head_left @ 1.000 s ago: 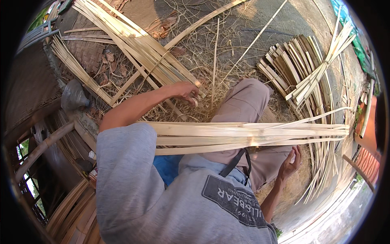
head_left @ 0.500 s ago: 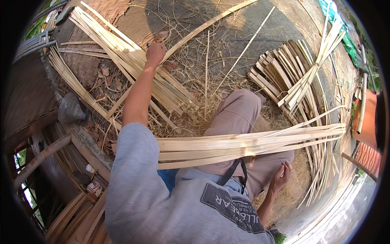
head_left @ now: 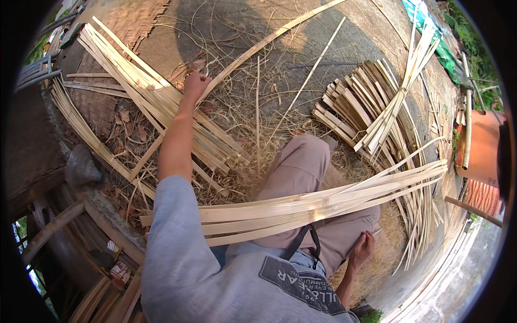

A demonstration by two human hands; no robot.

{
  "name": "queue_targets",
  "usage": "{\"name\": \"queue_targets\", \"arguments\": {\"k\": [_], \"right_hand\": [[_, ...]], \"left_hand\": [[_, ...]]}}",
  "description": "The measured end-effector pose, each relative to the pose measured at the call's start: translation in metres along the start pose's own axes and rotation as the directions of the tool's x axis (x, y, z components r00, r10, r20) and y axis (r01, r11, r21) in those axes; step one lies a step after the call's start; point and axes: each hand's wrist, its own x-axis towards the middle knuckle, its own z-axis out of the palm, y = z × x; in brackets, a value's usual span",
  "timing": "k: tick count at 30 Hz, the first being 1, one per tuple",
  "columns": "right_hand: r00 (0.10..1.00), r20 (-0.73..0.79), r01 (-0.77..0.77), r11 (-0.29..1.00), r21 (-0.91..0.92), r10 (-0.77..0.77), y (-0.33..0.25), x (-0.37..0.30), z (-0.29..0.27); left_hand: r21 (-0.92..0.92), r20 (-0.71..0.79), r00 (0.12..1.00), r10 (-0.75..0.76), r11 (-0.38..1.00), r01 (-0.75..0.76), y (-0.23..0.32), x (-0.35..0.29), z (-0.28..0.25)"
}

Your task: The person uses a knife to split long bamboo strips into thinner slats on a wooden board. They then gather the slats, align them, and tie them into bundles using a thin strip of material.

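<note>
My left hand (head_left: 197,85) is stretched forward, fingers curled in, at the edge of a pile of pale split bamboo strips (head_left: 124,67). What it grips, if anything, is hidden. One long bamboo strip (head_left: 269,40) runs away to the far side from beside that wrist. Across my lap lies a loose bundle of thin bamboo strips (head_left: 318,207), with neither hand on it. Low beside my right knee, my right hand (head_left: 364,248) has bent fingers. A thin, bright sliver shows at its fingertips, too small to name.
Thicker bamboo slats (head_left: 344,102) lie fanned at right, with pale strips (head_left: 396,116) crossing over them. Curly shavings (head_left: 231,97) cover the ground. A clear plastic bottle (head_left: 83,166) lies at left, near a woven mat (head_left: 97,110). An orange object (head_left: 482,142) stands at far right.
The whole view has shifted slightly, so the scene sits lower and further left. My right fingers have curled in more. My left hand stays by the same pile; the lap bundle is still there.
</note>
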Motion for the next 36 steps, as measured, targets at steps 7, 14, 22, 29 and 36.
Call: {"name": "queue_targets", "arguments": {"k": [7,14,22,29,36], "right_hand": [[0.999,-0.018,-0.045,0.995,0.088,0.047,-0.012,0.011,-0.001],[0.999,-0.005,-0.04,0.883,0.468,0.047,-0.066,0.048,0.015],[0.884,0.424,-0.383,0.213,0.899,-0.198,-0.178,0.061,0.017],[0.818,0.564,-0.551,0.128,0.824,-0.112,-0.137,0.018,0.021],[0.659,0.613,-0.518,-0.328,0.79,0.435,-0.074,-0.012,0.082]], "left_hand": [[0.24,-0.206,0.951,-0.229,0.931,0.276,-0.025,0.013,-0.187],[-0.311,-0.442,0.89,-0.111,0.95,-0.036,0.049,-0.007,-0.275],[-0.81,0.577,0.608,0.545,0.291,0.508,0.362,-0.28,-0.1],[-0.789,0.531,0.527,0.664,0.161,0.593,0.416,-0.359,0.022],[-0.647,0.401,0.687,0.606,0.718,-0.257,0.411,-0.294,0.076]]}}
